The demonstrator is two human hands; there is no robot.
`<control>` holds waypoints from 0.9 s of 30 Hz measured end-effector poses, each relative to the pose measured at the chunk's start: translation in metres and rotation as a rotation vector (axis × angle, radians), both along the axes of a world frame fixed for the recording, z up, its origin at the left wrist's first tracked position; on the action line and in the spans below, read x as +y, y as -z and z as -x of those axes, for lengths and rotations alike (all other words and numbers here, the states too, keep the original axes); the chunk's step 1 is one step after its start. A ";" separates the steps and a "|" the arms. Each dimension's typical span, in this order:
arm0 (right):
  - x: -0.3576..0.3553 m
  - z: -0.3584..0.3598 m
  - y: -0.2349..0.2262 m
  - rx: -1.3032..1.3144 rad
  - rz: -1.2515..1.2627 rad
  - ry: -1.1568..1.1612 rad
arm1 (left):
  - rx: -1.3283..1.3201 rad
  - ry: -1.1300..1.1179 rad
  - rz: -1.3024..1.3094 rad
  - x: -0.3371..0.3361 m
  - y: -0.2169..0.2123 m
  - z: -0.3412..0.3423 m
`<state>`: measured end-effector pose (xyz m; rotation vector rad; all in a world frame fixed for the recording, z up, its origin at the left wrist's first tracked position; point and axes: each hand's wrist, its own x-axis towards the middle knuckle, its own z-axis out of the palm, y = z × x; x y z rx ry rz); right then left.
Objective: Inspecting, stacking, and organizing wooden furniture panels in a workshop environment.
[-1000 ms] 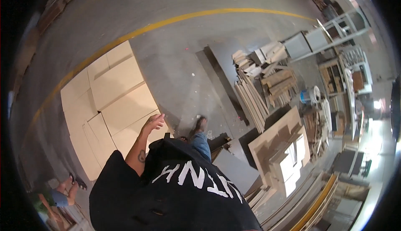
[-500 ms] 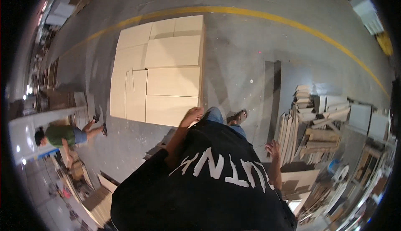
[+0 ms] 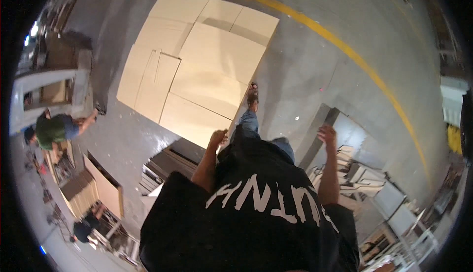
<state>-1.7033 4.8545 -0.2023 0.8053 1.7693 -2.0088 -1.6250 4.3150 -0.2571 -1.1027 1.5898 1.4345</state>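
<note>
A broad, low stack of pale cream boards or flat boxes (image 3: pixel 212 82) lies on the floor ahead of me, its top layer made of several pieces laid edge to edge. Over its near right corner is my left hand (image 3: pixel 218 138), fingers curled in, with nothing seen in them; whether it touches the stack I cannot tell. My right hand (image 3: pixel 327 135) hangs out to the right, empty, its fingers loosely bent and apart. It is nearest to a grey panel stack (image 3: pixel 345 127).
A yellow line (image 3: pixel 345 50) curves across the grey floor. Offcut boards (image 3: pixel 364 176) are heaped at right. Dark panels (image 3: pixel 172 161) lie left of my left arm. One person in green (image 3: pixel 51 130) stands at far left; another in dark clothes (image 3: pixel 86 225) bends at lower left.
My view has turned and moved forward along the stack's right side; one foot has stepped ahead. My right hand has swung forward. The second person has come into view at lower left.
</note>
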 end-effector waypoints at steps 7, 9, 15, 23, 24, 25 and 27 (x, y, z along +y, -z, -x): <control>-0.122 0.095 -0.010 -0.206 -0.241 -0.553 | 0.326 -0.108 -0.194 0.025 -0.070 0.152; -0.109 0.098 0.019 -0.140 -0.243 -0.593 | 0.280 -0.093 -0.169 0.015 -0.077 0.176; -0.096 0.124 0.045 -0.161 0.061 -0.425 | 0.056 -0.160 -0.125 -0.040 -0.082 0.150; -0.073 0.181 0.116 -0.370 0.156 -0.321 | -0.379 -0.075 -0.021 -0.020 -0.094 0.132; -0.084 0.183 0.117 -0.273 0.342 -0.272 | -0.399 -0.022 0.007 -0.038 -0.087 0.119; -0.109 0.187 0.127 -0.146 0.340 -0.273 | -0.419 0.045 0.014 -0.057 -0.076 0.112; -0.143 0.188 0.164 -0.141 -0.124 -0.686 | -0.393 0.088 -0.051 -0.105 -0.061 0.123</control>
